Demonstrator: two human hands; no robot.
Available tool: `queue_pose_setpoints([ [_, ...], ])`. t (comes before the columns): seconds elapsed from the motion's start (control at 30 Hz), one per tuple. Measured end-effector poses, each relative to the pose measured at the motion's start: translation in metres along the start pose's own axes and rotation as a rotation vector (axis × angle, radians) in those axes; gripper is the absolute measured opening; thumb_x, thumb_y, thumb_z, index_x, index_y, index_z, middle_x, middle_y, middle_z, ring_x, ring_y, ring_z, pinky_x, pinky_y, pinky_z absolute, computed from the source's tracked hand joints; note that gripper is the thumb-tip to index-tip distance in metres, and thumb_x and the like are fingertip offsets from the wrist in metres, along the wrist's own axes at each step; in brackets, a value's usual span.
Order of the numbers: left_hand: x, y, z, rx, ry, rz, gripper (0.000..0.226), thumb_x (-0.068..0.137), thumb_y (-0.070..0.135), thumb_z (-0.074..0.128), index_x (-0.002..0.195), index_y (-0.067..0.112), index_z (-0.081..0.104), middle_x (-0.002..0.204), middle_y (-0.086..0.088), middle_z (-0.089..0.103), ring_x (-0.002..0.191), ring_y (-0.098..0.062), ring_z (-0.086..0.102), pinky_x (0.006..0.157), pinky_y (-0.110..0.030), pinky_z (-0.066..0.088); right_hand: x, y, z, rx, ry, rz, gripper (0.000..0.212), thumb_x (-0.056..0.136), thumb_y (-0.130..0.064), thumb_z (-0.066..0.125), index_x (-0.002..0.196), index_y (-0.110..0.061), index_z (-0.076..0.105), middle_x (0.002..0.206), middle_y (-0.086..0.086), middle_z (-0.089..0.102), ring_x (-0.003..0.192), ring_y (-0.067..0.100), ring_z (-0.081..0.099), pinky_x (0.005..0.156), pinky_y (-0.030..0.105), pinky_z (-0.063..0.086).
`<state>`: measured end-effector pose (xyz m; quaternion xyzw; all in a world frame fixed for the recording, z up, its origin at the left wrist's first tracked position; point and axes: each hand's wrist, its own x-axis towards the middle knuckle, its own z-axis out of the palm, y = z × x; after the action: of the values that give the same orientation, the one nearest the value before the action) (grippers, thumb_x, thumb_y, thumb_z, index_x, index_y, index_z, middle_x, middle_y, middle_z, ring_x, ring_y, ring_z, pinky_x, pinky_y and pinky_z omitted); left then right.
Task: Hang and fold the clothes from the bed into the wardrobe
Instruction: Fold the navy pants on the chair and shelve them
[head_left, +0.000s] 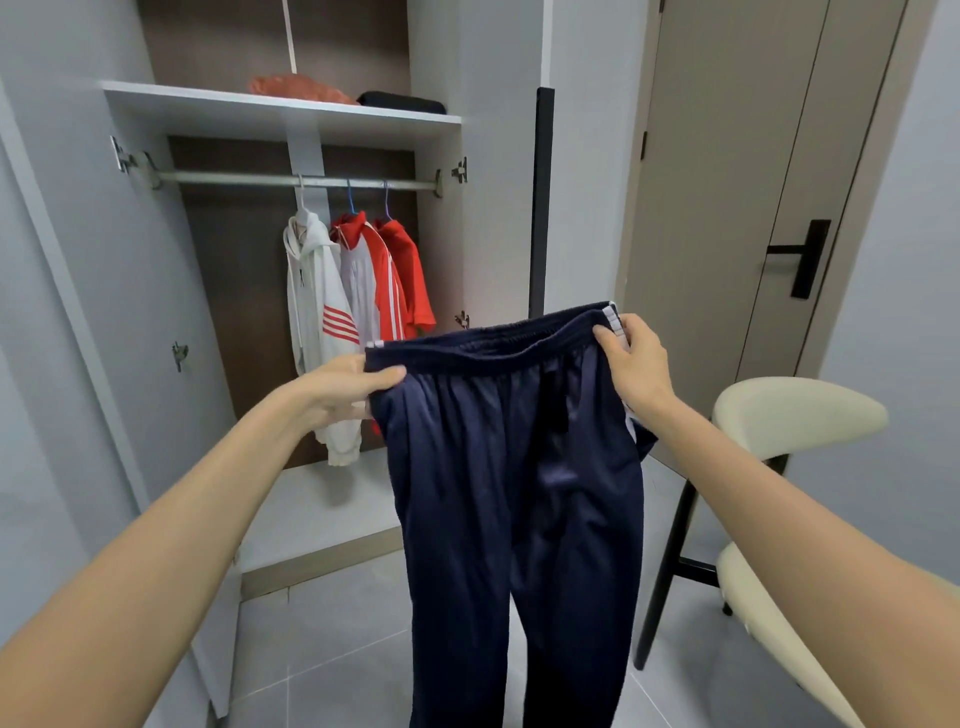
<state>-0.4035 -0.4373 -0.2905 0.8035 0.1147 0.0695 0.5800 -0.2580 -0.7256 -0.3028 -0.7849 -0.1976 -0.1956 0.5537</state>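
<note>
Both ends of the elastic waistband (493, 345) are pinched between my thumbs and curled fingers (631, 326), left hand (337, 387) and right hand (636, 364) holding it stretched wide. The navy trousers (519, 493) hang straight down, long axis vertical. The open wardrobe (280, 111) stands beyond them, ahead and to the left, nearer my left hand.

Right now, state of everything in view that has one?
Trousers: unfolded, hanging from both hands.
Left hand: grips waistband, left end.
Right hand: grips waistband, right end.
Wardrobe: open.
Hoodie: hung on rail.
Jacket: hung on rail.
Red shirt: hung on rail.
Orange cloth: lying on shelf.
Black cloth: lying on shelf.
Room door: shut.
</note>
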Motion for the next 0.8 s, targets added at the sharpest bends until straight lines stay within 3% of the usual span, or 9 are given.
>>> queue_pose_setpoints([
  [0.1, -0.001, -0.006, 0.006, -0.398, 0.049, 0.138, 0.030, 0.098, 0.035, 0.046, 0.119, 0.017, 0.059, 0.122, -0.002, 0.065, 0.110, -0.016, 0.062, 0.094, -0.031, 0.047, -0.001, 0.000, -0.007, 0.247, -0.083, -0.004, 0.017, 0.099, -0.022, 0.051, 0.096, -0.009, 0.061, 0.089, 0.002, 0.063, 0.076, 0.008, 0.057, 0.073, 0.023, 0.047],
  [0.17, -0.007, -0.001, 0.010, -0.529, 0.017, 0.253, 0.039, 0.096, 0.039, 0.044, 0.127, 0.018, 0.055, 0.121, 0.001, 0.067, 0.110, -0.013, 0.063, 0.091, -0.029, 0.050, 0.000, -0.006, -0.016, 0.418, -0.202, 0.007, 0.017, 0.101, -0.024, 0.049, 0.103, -0.016, 0.064, 0.099, 0.001, 0.070, 0.087, 0.006, 0.065, 0.083, 0.024, 0.051],
  [0.23, -0.017, 0.008, 0.017, -0.538, -0.045, 0.291, 0.045, 0.092, 0.045, 0.044, 0.129, 0.021, 0.053, 0.119, 0.005, 0.068, 0.109, -0.011, 0.064, 0.082, -0.024, 0.054, 0.001, -0.012, -0.026, 0.669, -0.450, 0.042, 0.028, 0.103, -0.029, 0.043, 0.119, -0.013, 0.060, 0.117, 0.007, 0.068, 0.109, 0.018, 0.064, 0.093, 0.033, 0.050],
  [0.33, -0.033, 0.021, 0.036, -0.496, -0.163, 0.267, 0.034, 0.093, 0.043, 0.039, 0.113, 0.022, 0.057, 0.098, 0.007, 0.074, 0.091, -0.008, 0.070, 0.067, -0.021, 0.056, 0.000, -0.024, -0.033, 0.935, -0.761, 0.079, 0.056, 0.099, -0.041, 0.047, 0.141, -0.003, 0.043, 0.143, 0.019, 0.047, 0.132, 0.032, 0.046, 0.109, 0.044, 0.040],
  [0.4, -0.040, 0.031, 0.050, -0.440, -0.311, 0.307, 0.035, 0.088, 0.042, 0.045, 0.108, 0.015, 0.054, 0.092, 0.006, 0.074, 0.088, -0.008, 0.070, 0.069, -0.021, 0.056, -0.005, -0.034, -0.028, 0.901, -0.837, 0.048, 0.055, 0.091, -0.045, 0.057, 0.133, -0.008, 0.054, 0.133, 0.016, 0.057, 0.123, 0.028, 0.055, 0.104, 0.041, 0.045],
  [0.47, -0.041, 0.038, 0.063, -0.346, -0.388, 0.375, 0.036, 0.087, 0.040, 0.053, 0.108, 0.010, 0.054, 0.095, 0.004, 0.073, 0.093, -0.011, 0.069, 0.076, -0.023, 0.056, -0.013, -0.045, -0.024, 0.856, -0.899, -0.013, 0.025, 0.092, -0.037, 0.056, 0.105, -0.021, 0.070, 0.102, -0.001, 0.071, 0.096, 0.012, 0.067, 0.086, 0.027, 0.053],
  [0.6, -0.031, 0.037, 0.071, -0.538, -0.250, 0.381, 0.037, 0.085, 0.039, 0.048, 0.112, 0.016, 0.057, 0.104, 0.002, 0.073, 0.099, -0.012, 0.068, 0.076, -0.024, 0.055, -0.024, -0.048, -0.034, 1.053, -1.013, 0.059, 0.026, 0.092, -0.038, 0.057, 0.069, -0.028, 0.065, 0.065, -0.015, 0.061, 0.062, 0.000, 0.056, 0.065, 0.014, 0.045],
  [0.7, -0.029, 0.018, 0.063, -0.825, -0.226, 0.238, 0.041, 0.079, 0.044, 0.061, 0.106, 0.013, 0.065, 0.105, -0.010, 0.070, 0.091, -0.017, 0.070, 0.070, -0.027, 0.058, -0.023, -0.036, -0.042, 1.126, -1.100, 0.043, 0.035, 0.100, -0.026, 0.039, 0.080, -0.027, 0.068, 0.078, -0.015, 0.067, 0.074, -0.001, 0.061, 0.072, 0.014, 0.049],
  [0.8, -0.042, 0.015, 0.071, -0.998, -0.470, 0.188, 0.038, 0.047, 0.026, 0.096, 0.065, 0.002, 0.072, 0.069, -0.013, 0.069, 0.066, -0.015, 0.069, 0.062, -0.023, 0.056, -0.026, -0.032, -0.035, 1.048, -1.063, 0.049, 0.019, 0.096, -0.028, 0.053, 0.097, -0.023, 0.071, 0.099, -0.006, 0.071, 0.094, 0.008, 0.066, 0.084, 0.024, 0.052],
])
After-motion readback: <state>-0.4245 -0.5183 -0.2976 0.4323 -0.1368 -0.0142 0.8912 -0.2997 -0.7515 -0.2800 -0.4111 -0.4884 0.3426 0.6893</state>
